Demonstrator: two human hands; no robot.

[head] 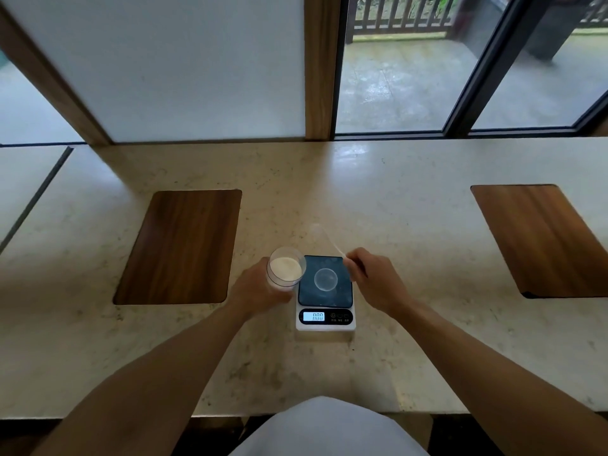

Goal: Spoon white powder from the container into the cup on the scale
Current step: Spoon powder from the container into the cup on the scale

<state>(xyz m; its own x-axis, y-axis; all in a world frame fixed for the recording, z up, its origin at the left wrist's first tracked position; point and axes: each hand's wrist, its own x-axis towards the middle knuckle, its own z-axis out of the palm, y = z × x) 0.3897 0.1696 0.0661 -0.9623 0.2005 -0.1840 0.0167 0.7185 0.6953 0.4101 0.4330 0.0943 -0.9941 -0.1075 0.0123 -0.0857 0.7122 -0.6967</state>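
Observation:
A small digital scale with a dark platform and a lit display sits on the counter in front of me. A clear empty cup stands on its platform. My left hand grips a clear container holding white powder, just left of the scale, tilted a little toward me. My right hand pinches the handle of a translucent plastic spoon, whose bowl points up and away beyond the scale. The spoon is blurred and I cannot tell whether it holds powder.
The pale stone counter has two wooden inlay panels, one at the left and one at the far right. A wall panel and glass doors stand behind it. Its front edge is close to my body.

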